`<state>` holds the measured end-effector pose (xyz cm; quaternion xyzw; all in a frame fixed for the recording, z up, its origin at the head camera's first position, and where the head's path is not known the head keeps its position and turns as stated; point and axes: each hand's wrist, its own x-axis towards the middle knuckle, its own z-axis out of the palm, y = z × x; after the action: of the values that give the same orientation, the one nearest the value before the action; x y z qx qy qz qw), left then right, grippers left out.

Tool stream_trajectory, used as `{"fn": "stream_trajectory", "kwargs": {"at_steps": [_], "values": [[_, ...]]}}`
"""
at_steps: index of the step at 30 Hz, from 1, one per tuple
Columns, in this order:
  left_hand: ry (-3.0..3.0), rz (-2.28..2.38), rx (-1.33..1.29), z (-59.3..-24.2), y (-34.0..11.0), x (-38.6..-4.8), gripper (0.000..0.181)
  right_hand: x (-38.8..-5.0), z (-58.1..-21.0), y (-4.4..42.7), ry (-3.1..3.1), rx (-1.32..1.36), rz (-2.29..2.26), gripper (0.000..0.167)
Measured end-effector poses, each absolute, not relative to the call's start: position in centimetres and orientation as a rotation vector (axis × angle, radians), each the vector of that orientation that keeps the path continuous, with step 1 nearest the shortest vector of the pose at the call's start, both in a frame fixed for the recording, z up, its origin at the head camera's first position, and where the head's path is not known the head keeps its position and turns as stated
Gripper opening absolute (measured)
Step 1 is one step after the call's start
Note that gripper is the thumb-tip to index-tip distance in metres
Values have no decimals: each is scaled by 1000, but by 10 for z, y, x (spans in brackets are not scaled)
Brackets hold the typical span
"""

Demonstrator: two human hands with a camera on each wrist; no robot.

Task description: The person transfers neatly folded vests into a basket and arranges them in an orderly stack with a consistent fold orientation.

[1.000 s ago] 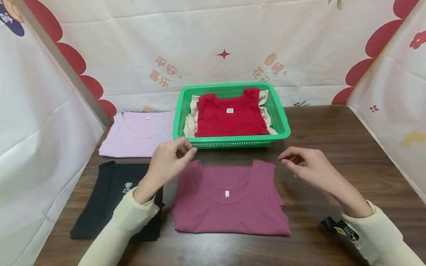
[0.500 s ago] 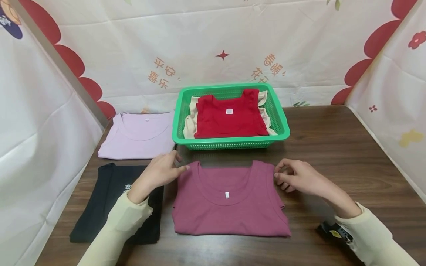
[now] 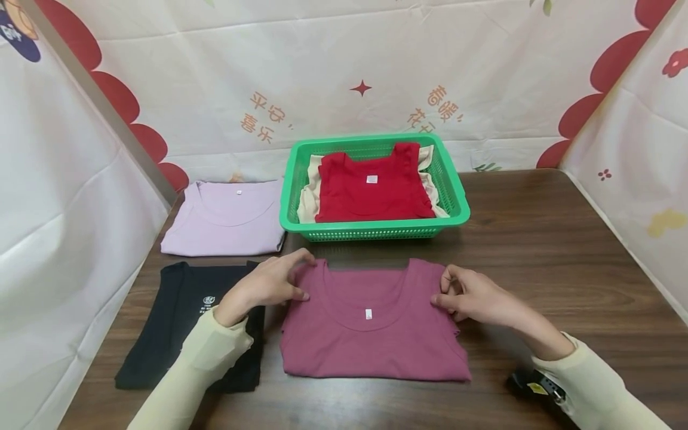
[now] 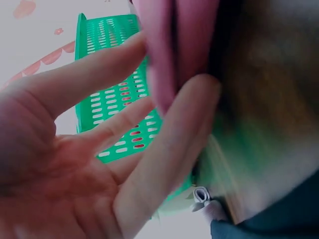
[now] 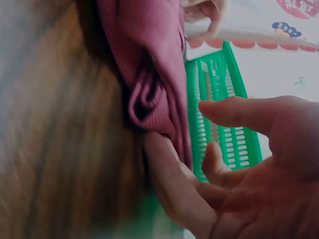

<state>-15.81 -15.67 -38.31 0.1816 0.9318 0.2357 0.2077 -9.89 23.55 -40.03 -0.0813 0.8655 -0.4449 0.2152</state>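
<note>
A folded mauve tank top lies on the table with its neckline away from me. My left hand is at its upper left edge; in the left wrist view the thumb touches the upper face and a finger meets the lower edge, straight and spread. At the upper right edge is my right hand. The right wrist view shows its fingers touching the underside of the folded edge, while the thumb stands a little off the cloth. Neither hand lifts the top visibly.
Behind the mauve top stands a green basket holding a folded red top over cream cloth. A lilac top and a black top lie folded at the left. A printed cloth hangs behind the table.
Both hands have come down and toward me, from above the mauve tank top's sides to its upper edges. The tank top and basket have stayed in place.
</note>
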Motion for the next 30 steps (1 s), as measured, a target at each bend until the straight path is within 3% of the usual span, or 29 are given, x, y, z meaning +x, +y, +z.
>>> {"fn": "stream_trajectory", "kwargs": {"at_steps": [11,16,24,30], "values": [[2709,676,629,-392,-147,-158,47,-100,-407,237,2436,-171,-1235,36],[2747,754,556,-398,-146,-161,38,-105,-407,240,2512,-148,-1198,33],[2790,838,443,-400,-143,-161,37,-109,-409,244,2766,-122,-1087,25],[2656,816,484,-395,-144,-159,33,-110,-407,245,2842,-118,-1016,20]]}}
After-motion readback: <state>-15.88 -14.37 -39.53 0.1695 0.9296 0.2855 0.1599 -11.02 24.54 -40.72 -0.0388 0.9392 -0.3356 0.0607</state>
